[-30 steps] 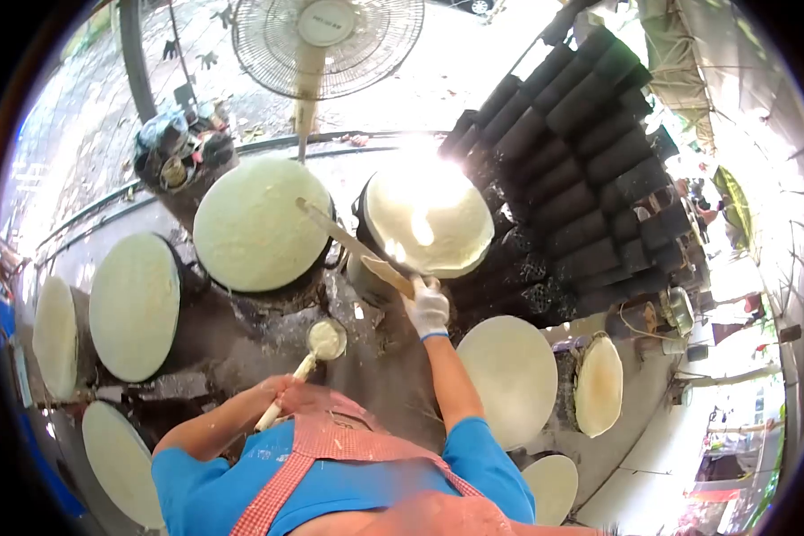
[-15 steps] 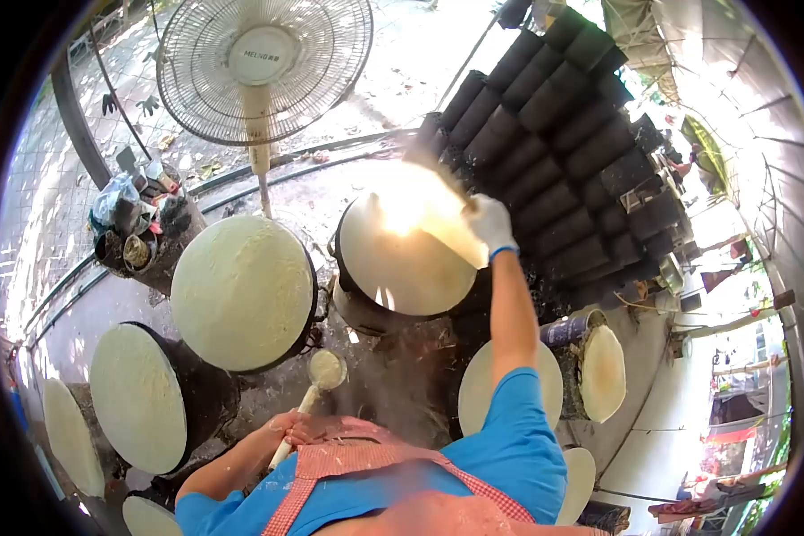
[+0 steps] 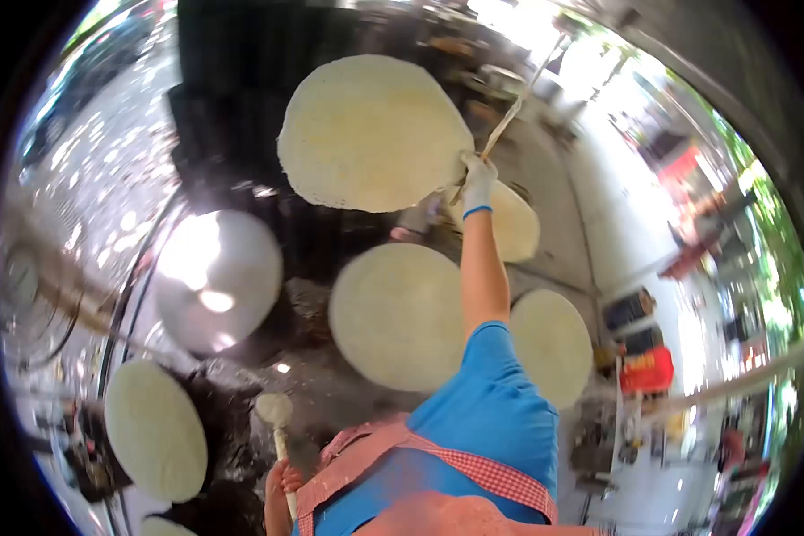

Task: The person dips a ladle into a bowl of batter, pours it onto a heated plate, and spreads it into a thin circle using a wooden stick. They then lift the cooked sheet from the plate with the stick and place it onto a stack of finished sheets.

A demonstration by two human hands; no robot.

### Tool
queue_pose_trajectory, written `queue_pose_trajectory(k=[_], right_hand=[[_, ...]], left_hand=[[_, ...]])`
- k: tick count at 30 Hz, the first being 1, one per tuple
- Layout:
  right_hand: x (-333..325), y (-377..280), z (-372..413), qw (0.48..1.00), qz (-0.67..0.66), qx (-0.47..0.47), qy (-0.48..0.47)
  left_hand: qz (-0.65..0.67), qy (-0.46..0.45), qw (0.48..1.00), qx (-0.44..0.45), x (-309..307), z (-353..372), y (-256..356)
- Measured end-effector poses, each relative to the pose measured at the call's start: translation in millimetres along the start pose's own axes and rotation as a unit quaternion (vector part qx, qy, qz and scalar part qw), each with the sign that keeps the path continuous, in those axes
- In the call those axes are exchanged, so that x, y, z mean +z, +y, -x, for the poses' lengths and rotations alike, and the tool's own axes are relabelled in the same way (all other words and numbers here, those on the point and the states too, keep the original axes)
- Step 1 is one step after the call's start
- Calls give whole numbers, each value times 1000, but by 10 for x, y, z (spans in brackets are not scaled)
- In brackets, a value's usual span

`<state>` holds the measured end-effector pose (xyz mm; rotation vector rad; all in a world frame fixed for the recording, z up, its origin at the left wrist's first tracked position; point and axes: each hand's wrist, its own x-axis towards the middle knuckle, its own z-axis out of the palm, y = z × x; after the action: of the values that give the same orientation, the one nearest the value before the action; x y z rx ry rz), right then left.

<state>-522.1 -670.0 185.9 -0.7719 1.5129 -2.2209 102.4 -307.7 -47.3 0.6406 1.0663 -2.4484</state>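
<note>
My right hand (image 3: 478,183), in a white glove with a blue cuff, grips the edge of a large thin round pancake (image 3: 371,134), stretched out flat to its left. A long thin wooden stick (image 3: 518,107) passes through the same closed hand. Low in the view, my left hand (image 3: 284,478) is wrapped around the pale handle of a ladle (image 3: 274,409) with whitish batter on its bowl. A shiny bare griddle (image 3: 223,299) lies to the left. Between my arms, a pale round of batter (image 3: 397,317) covers another griddle.
More batter-covered griddles stand at right (image 3: 552,348) and lower left (image 3: 156,429). Another pale round (image 3: 509,223) sits behind my right wrist. A dark stack (image 3: 241,116) rises at the back left. A red object (image 3: 648,371) is at right.
My view has turned right. The pancake has come off the griddle, which is now bare, and my right hand has carried it rightward with the stick. The ladle stays in my left hand.
</note>
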Motion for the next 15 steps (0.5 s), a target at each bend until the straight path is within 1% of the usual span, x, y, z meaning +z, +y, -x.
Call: queue_pose_trajectory(k=[2,4,6,7,8,10,12,13,15], right_hand=[[-1006,43,-262,992,-75,73,72],[-1737,-103,-287,989,-116,37,80],[-2518,185,-529,982,-47,84,163],[-2860,371,-610,976,-5,116,184],[-3109,530,-700,968,35,144,202],[-3405,897,-765,954,57,171,240],[-3683,1547,-896,938,88,126,310],[-3671,1724,-935,928,101,106,344],[-3793,1871,-1063,925,131,130,332]], left_hand=[[64,-12,998,13,206,-191,-289],[89,-14,996,21,420,-385,-567],[83,-7,996,33,618,-537,-813],[79,-7,996,39,708,-608,-892],[76,-8,996,45,790,-677,-982],[68,-12,996,56,916,-782,-1138],[62,-14,996,70,984,-835,-1288],[58,-15,995,79,1014,-838,-1353],[51,-16,994,97,1060,-834,-1480]])
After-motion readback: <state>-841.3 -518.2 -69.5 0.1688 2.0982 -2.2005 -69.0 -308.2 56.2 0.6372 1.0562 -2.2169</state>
